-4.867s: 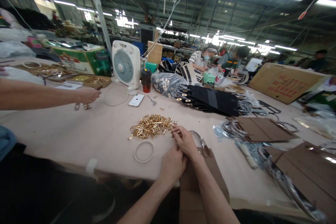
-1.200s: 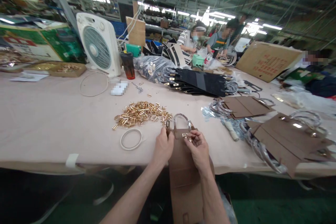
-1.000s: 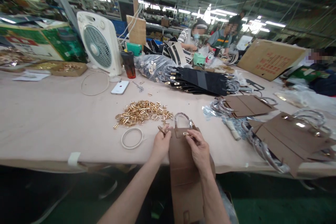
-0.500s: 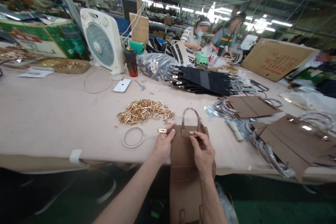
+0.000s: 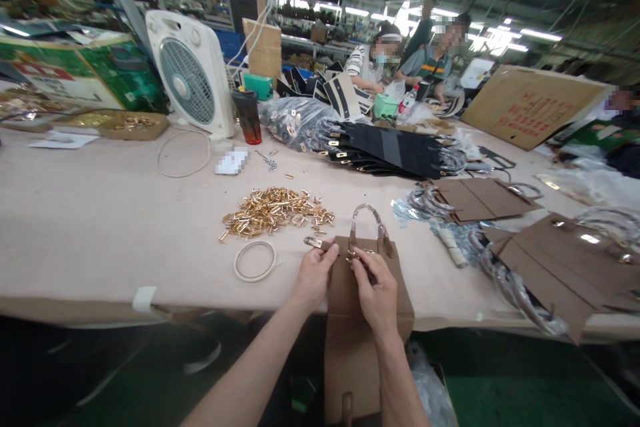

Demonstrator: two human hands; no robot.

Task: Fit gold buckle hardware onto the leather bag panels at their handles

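Observation:
A brown handbag panel (image 5: 350,340) hangs over the table's front edge, its plastic-wrapped handle (image 5: 367,210) standing up at the far end. My left hand (image 5: 314,275) pinches a brown strap (image 5: 329,245) at the panel's left side; a gold metal plate (image 5: 313,241) tips the strap. Over the panel's upper part, just below the handle, my right hand (image 5: 377,290) has its fingers closed on a small gold buckle-like fitting (image 5: 351,255), partly hidden by the fingertips. Beyond my hands lies a pile of gold fittings (image 5: 275,212).
A roll of tape (image 5: 255,261) lies left of my hands. Brown bag pieces (image 5: 565,260) are stacked on the right, black bag pieces (image 5: 390,150) farther back. A fan (image 5: 187,77), a tumbler (image 5: 247,117) and a cardboard box (image 5: 535,107) stand behind. Co-workers sit across the table.
My right hand has moved left across the panel with the gold fitting, closer to my left hand. The strap's gold plate has tilted and shifted slightly.

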